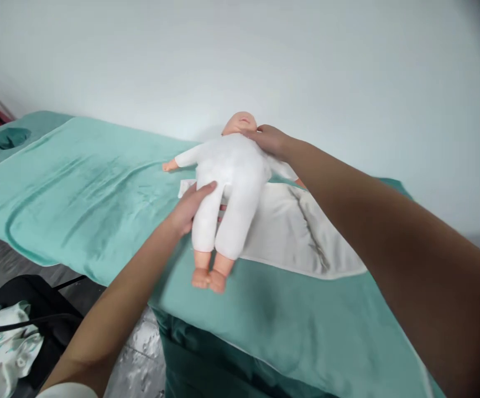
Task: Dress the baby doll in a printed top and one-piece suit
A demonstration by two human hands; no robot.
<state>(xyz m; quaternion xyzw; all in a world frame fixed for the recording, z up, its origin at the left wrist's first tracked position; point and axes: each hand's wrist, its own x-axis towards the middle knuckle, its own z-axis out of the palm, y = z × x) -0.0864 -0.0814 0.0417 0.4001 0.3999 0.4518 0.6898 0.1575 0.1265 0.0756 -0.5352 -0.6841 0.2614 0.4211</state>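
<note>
A baby doll in a white bodysuit lies face up on a teal towel, its bare feet toward me and its head by the wall. My left hand grips the doll's hip and upper leg from the left side. At the doll's neck and shoulder, my right hand cups it from the right. A white cloth is spread on the towel beneath and to the right of the doll.
The towel covers a padded table with a face hole at the far left. A white wall runs behind. Lower left, a black chair holds patterned white fabric. Grey floor shows below the table edge.
</note>
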